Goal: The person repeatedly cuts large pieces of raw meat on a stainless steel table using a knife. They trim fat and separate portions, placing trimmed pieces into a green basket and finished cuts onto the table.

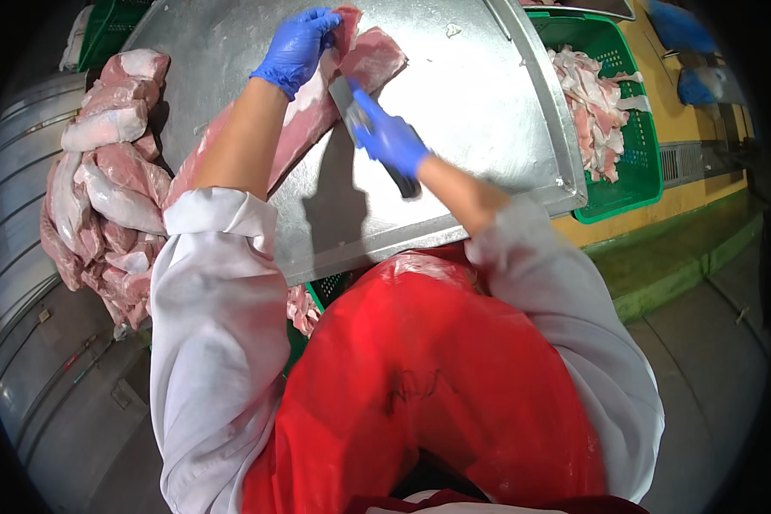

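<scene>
A long pink strip of meat with pale fat lies slantwise across the metal table. At its far end my left hand, in a blue glove, pinches a raised flap of meat. My right hand, also gloved in blue, grips a knife. The blade rests against the meat just below the flap, pointing away from me. The knife's dark handle shows beneath my right palm. My left forearm hides part of the strip.
Several large cuts of meat are heaped at the table's left edge. A green crate of trimmings stands at the right. Below the near edge, more trimmings sit in another green crate, mostly hidden by my red apron.
</scene>
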{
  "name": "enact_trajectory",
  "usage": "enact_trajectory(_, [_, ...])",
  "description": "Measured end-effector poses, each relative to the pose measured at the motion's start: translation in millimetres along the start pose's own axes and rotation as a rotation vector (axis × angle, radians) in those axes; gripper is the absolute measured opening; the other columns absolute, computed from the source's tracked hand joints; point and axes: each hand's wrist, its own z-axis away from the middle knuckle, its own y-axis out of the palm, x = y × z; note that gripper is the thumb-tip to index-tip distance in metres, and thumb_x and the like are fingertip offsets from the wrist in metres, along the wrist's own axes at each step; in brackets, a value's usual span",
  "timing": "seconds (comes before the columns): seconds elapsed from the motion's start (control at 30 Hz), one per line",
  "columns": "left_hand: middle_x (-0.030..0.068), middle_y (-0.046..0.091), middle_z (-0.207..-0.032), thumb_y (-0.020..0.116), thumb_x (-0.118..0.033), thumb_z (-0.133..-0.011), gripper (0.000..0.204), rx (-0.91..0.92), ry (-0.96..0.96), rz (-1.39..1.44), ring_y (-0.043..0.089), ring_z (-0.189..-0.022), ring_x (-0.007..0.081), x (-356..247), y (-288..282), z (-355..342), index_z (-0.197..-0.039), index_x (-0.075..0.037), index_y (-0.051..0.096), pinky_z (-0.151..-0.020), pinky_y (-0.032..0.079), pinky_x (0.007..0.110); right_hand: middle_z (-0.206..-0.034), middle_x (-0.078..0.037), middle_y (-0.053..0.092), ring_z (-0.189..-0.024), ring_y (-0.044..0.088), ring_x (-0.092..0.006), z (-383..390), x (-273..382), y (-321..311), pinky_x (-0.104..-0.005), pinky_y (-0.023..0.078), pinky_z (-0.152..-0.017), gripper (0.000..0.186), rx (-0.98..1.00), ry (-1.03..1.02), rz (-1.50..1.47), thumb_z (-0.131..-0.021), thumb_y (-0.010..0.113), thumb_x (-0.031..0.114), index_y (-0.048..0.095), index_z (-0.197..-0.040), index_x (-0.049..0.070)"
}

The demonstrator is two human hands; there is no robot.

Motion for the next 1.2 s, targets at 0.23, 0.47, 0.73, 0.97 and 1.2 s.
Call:
enact_trajectory(0.23, [0.0032,0.063,-0.073,0.057,-0.013,-0.092,0.014,-0.037,0.121,0.178,0.060,-0.067,0.0139,3,-27,0,-0.084,-0.006,0.065,-0.062,0.048,0.028,-0.081,-0.014,0.068,-0.065,0.068,-0.0199,49,18,43,-0.0345,0.057,-0.066,0.079,0.145,0.035,-0.097,-0.097,0.049,0.021,0.002,-0.161,0.021])
enact_trajectory(0.47, [0.0073,0.063,-0.069,0.056,-0.013,-0.091,0.018,0.082,0.112,-0.070,0.059,-0.063,0.0171,-41,-1,18,-0.078,-0.004,0.065,-0.059,0.047,0.028,-0.101,-0.035,0.065,-0.091,0.068,-0.0470,-34,47,78,-0.0536,0.054,-0.081,0.080,-0.008,0.201,0.226,-0.092,0.052,0.008,0.007,-0.157,0.001])
enact_trajectory(0.73, [0.0061,0.060,-0.066,0.054,-0.006,-0.089,0.016,0.077,0.176,-0.106,0.056,-0.060,0.0158,-75,24,33,-0.076,-0.003,0.064,-0.057,0.045,0.028,-0.092,-0.033,0.067,-0.078,0.068,-0.0461,-81,6,108,-0.0537,0.053,-0.072,0.079,0.061,-0.002,0.387,-0.090,0.044,0.009,0.002,-0.156,0.002])
enact_trajectory(0.97, [0.0070,0.060,-0.067,0.052,-0.002,-0.088,0.014,0.072,0.133,0.204,0.057,-0.058,0.0169,-103,38,64,-0.079,-0.001,0.063,-0.056,0.046,0.026,-0.073,-0.023,0.065,-0.059,0.066,-0.0320,-42,4,151,-0.0423,0.055,-0.058,0.074,-0.158,-0.037,0.385,-0.092,0.047,0.009,0.014,-0.158,0.011])
enact_trajectory(1.2, [0.0063,0.062,-0.073,0.054,-0.005,-0.091,0.010,0.042,0.227,0.381,0.059,-0.061,0.0165,-124,10,95,-0.092,0.000,0.062,-0.058,0.047,0.025,-0.119,-0.036,0.053,-0.110,0.055,-0.0515,24,23,165,-0.0554,0.045,-0.094,0.076,0.077,-0.060,0.110,-0.089,0.047,0.003,0.013,-0.156,0.005])
